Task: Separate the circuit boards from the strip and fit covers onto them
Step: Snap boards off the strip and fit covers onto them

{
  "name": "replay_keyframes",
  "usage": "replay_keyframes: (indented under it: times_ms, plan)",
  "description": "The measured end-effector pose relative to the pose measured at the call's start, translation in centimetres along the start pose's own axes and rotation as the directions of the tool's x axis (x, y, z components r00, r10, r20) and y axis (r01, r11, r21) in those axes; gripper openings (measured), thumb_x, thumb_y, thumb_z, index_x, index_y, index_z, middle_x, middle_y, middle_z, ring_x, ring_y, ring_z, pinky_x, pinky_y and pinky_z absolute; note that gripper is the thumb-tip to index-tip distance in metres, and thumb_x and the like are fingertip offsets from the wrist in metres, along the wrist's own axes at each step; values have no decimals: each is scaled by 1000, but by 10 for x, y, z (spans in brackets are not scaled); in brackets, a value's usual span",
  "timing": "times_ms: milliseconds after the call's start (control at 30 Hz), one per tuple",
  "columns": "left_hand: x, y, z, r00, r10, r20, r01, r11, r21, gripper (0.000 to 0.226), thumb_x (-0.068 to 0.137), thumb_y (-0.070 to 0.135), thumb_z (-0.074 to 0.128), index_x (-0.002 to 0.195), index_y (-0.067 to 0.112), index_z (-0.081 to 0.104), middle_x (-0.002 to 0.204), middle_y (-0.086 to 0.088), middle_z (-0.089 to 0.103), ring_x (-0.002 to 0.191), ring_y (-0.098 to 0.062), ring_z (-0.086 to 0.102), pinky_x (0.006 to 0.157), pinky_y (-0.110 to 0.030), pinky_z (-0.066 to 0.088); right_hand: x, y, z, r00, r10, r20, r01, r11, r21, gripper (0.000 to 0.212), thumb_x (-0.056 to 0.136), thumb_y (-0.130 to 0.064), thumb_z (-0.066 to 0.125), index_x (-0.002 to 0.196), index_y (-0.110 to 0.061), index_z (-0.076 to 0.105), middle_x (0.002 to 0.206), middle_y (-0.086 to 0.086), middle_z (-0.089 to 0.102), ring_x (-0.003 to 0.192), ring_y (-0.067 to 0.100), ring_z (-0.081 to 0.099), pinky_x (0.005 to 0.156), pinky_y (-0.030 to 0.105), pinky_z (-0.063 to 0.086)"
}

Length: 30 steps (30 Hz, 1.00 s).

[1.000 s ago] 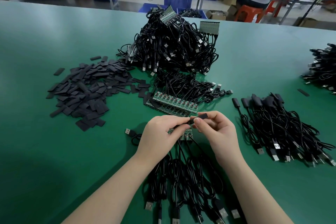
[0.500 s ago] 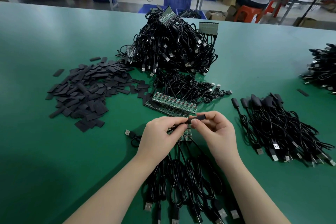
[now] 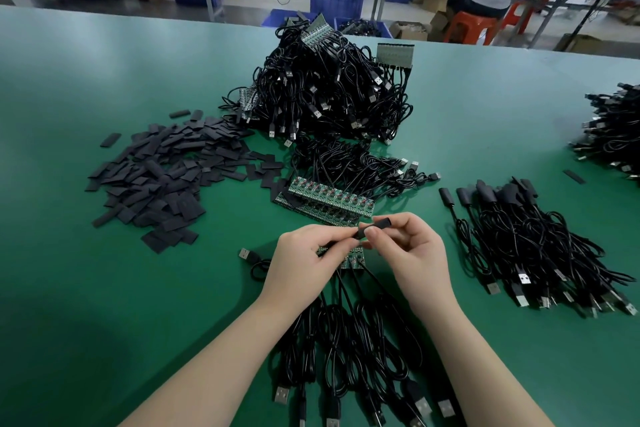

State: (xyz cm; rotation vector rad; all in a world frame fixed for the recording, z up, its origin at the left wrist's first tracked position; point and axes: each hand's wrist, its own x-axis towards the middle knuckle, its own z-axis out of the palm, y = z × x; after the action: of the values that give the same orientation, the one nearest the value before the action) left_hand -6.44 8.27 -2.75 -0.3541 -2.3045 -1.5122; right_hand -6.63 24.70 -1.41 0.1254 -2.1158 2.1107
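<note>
Right hand (image 3: pixel 412 253): fingertips pinch black cover (image 3: pixel 375 225), held above table (image 3: pixel 104 288).
Left hand (image 3: pixel 304 263): pinches cover's near end; board inside not discernible.
Circuit strip (image 3: pixel 341 258): directly beneath both hands.
Loose covers (image 3: pixel 162 180): heap, far left.
Finished cables (image 3: pixel 533 246): right.

Between your fingertips sits a black cover (image 3: pixel 375 226), tilted up to the right, slid over the end of a board. Just below lies the short green strip of boards (image 3: pixel 349 258), cables trailing toward you. Two longer strips (image 3: pixel 330 202) lie stacked beyond it. Loose flat black covers (image 3: pixel 162 177) are heaped to your left.
</note>
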Motion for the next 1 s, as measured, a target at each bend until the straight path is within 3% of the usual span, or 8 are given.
replay_keyframes:
  times_ms: [267,367,533,600,700,867,933,1000]
  plan:
    - [0,2,-3,999,45,-18,-45,999,9,21,83,17,76,103,22,77,96,14,74,92,2,67,84,-19,52,-1,-2,1,998,21,67,-23,999,32,15,84,-7,74,90,-20,69,74,3,75,73,11,72,69,15,52]
    - [1,2,-3,999,52,-4,-52,999,-1,25,82,18,76,106,23,76,97,18,72,93,3,67,84,-16,51,-2,-5,3,999,-2,42,1,1000,25,24,86,-6,73,101,-24,69,72,0,74,71,10,70,68,14,51]
    - [0,1,0,999,38,-13,-38,999,19,27,83,19,75,109,25,75,96,26,67,93,6,65,83,-12,50,-5,-6,4,995,-98,-26,94,989,-117,48,86,-9,74,116,-46,64,81,-4,77,78,33,68,72,28,53]
    - [-1,1,1,999,35,-39,-34,999,15,25,83,22,73,108,24,76,94,23,70,91,7,66,81,-11,50,-6,-5,6,994,-110,-13,105,977,-185,52,85,-11,75,116,-51,62,83,-13,76,73,19,70,70,25,52]
    - [-2,0,2,998,25,-51,-24,1000,6,24,82,22,73,106,23,76,94,19,73,90,7,66,80,-10,49,-7,-5,7,992,-123,27,126,965,-229,56,85,-11,75,120,-51,57,86,-22,75,71,-7,62,68,8,45]
    - [1,0,-3,997,3,-73,-5,999,-34,27,82,15,73,107,25,76,93,26,70,91,6,67,82,-10,49,-8,-5,7,997,-37,62,45,989,-137,58,82,-30,75,131,-49,50,92,-15,76,87,1,70,76,11,49]
    - [2,2,-3,998,9,-63,-9,1000,-12,31,83,13,73,108,30,75,93,30,69,92,5,67,83,-12,50,-6,-7,7,996,-27,79,40,985,-168,42,85,-28,74,117,-52,62,82,-10,76,78,2,69,71,14,50]
    - [1,3,-3,1000,5,-29,-3,998,58,37,82,17,72,109,43,70,95,38,66,95,3,66,86,-14,48,-5,-6,6,991,-69,118,98,959,-265,25,87,-21,74,82,-46,73,67,-3,69,62,2,58,59,16,44]
